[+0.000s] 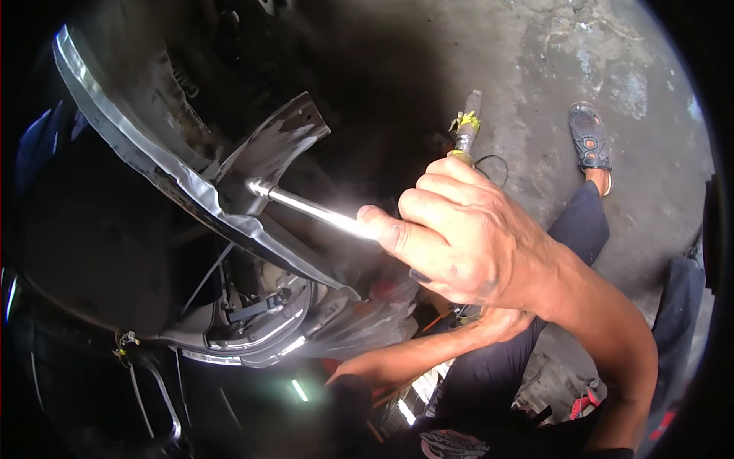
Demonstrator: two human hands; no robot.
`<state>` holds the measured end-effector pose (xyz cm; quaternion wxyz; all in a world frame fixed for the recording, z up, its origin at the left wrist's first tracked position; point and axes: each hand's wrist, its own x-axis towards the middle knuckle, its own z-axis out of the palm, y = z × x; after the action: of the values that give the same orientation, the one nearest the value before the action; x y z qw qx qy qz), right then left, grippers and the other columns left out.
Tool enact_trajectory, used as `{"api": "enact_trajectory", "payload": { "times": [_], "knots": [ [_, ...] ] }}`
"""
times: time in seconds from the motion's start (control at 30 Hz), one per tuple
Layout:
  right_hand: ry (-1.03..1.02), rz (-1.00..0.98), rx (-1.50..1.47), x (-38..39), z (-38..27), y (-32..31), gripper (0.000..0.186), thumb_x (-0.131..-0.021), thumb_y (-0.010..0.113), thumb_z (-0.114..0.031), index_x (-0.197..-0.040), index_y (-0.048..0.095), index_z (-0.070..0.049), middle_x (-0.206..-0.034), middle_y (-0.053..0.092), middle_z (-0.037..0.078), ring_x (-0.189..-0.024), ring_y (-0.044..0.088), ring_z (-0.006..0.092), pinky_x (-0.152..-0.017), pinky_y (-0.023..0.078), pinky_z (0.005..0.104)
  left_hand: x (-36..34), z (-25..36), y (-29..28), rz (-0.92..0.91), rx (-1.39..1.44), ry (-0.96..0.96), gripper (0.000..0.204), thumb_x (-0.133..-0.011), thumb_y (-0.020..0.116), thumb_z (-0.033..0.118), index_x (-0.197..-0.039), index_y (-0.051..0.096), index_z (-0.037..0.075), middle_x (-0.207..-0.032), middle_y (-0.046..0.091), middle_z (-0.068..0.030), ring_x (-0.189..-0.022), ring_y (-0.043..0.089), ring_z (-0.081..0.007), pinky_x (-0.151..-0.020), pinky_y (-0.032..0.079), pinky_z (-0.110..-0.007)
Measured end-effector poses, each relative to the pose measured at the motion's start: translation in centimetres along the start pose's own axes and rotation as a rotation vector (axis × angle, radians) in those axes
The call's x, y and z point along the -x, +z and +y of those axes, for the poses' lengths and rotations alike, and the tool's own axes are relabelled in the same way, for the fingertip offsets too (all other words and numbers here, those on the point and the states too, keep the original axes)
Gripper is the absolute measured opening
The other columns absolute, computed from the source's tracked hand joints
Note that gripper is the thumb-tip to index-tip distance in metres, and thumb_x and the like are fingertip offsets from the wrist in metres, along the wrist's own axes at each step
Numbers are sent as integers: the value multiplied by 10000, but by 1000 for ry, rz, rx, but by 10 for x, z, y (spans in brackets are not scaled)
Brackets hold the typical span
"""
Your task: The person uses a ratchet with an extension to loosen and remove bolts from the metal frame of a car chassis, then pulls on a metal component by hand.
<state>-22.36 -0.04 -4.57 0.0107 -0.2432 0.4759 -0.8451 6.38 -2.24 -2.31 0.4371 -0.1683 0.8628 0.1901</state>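
Note:
My right hand (466, 229) is closed around a shiny metal rod-shaped tool (317, 213), with the thumb pressed along the shaft. The tool's knobbed end meets a bent grey metal bracket (275, 134) beside the torn, dented edge of a vehicle body panel (145, 157). Lower down, my left hand (505, 325) passes behind the right one; its fingers are hidden. Just past the right knuckles, a grey stick-like piece (466, 126) bound with yellow-green tape sticks up. I cannot tell whether a hand holds it.
A lamp-like housing (256, 325) with crumpled clear plastic (375, 325) lies below the panel. At the right, my foot in a dark shoe (590, 138) rests on the stained concrete floor (642, 229). A dark cable (495, 164) curls near the taped piece.

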Motion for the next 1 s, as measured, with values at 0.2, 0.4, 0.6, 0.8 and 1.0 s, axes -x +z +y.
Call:
{"api": "enact_trajectory", "payload": {
  "times": [0.2, 0.4, 0.6, 0.8, 1.0],
  "knots": [
    [-69, -2, 127, -14, -5, 4, 379, -732, 737, -115, -1071, 684, 46, -689, 442, 38, -607, 466, 204, -616, 393, 349, 14, 3, -3, -32, 4, -20, 362, -915, 646, 142, -1242, 571, 7, -1123, 626, -231, -1043, 612, -390, -834, 460, -511],
    [-60, -26, 91, 0, 0, 2, 597, -762, 768, -432, -1029, 658, 91, -689, 435, 70, -612, 465, 214, -628, 401, 357, 25, 1, -4, -66, -10, -54, 349, -924, 631, 147, -1242, 572, 15, -1132, 628, -221, -1044, 614, -387, -839, 463, -507],
    [-98, 14, 54, 6, 9, 11, 739, -762, 758, -579, -1029, 655, 103, -686, 438, 67, -606, 466, 220, -655, 419, 363, 23, -4, -2, -89, -20, -67, 336, -933, 617, 151, -1241, 573, 24, -1140, 630, -211, -1046, 616, -384, -844, 467, -502],
    [-129, -10, 112, -14, -3, 13, 742, -780, 739, -603, -1001, 667, 102, -666, 424, 54, -598, 461, 210, -665, 423, 357, 22, -3, -1, -70, 12, -50, 324, -943, 602, 156, -1241, 574, 32, -1148, 632, -201, -1047, 618, -382, -850, 470, -498],
    [-190, -137, 371, -41, -35, 2, 679, -794, 712, -563, -996, 675, 84, -664, 413, 33, -589, 436, 194, -667, 423, 343, 13, -3, -9, -54, 33, 1, 313, -952, 587, 161, -1240, 576, 40, -1157, 634, -191, -1048, 620, -379, -855, 473, -493]
  ]
}}
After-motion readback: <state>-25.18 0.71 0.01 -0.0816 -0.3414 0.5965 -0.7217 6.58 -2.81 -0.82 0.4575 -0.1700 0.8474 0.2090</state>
